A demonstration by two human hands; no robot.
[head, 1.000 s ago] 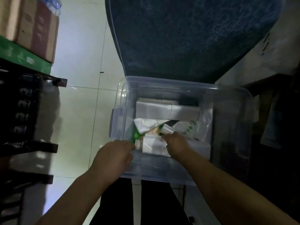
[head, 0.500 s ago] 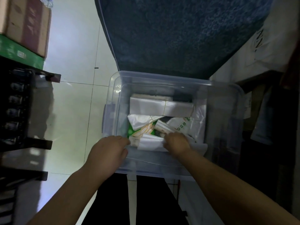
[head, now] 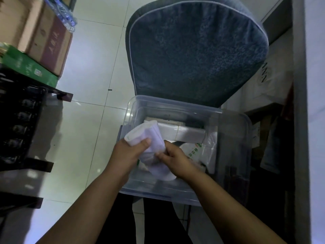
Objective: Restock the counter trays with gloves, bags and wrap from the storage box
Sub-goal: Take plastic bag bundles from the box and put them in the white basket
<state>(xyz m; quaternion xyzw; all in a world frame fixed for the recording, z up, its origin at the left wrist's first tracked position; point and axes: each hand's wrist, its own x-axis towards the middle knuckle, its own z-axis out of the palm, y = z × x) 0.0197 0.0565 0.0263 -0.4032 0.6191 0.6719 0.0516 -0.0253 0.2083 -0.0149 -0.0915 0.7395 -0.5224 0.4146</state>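
Bundle of folded white plastic (head: 146, 133) held up over the near-left part of the clear storage box (head: 233, 155), tilted, upper end toward 11 o'clock, lower end toward 5 o'clock. Gloves or bags: cannot tell. Left hand (head: 129, 154) wrapped round the upper half, thumb laid across the front face, fingers hidden behind. Right hand (head: 177, 161) just beside it at 4 o'clock, pinching the middle of the bundle between thumb and curled fingertips.

Inside the box, at 12 o'clock of the hands, a long flat pack in pale wrapping (head: 190, 133) lying along the far wall. At 3 o'clock of the right hand, a clear bag with green print (head: 195, 150), partly hidden by the wrist.

Blue upholstered chair (head: 197, 50) at 12 o'clock of the box, right behind its far rim; touching or not, cannot tell. Pale tiled floor (head: 91, 120) at 9 o'clock of the box. Brown cardboard cartons (head: 44, 32) at 10 o'clock of the view, stacked on a green carton (head: 26, 67), with a dark rack (head: 17, 120) below. White carrier bag with dark lettering (head: 269, 81) at 3 o'clock of the chair. Dark trousers (head: 126, 219) at 6 o'clock, between the forearms.
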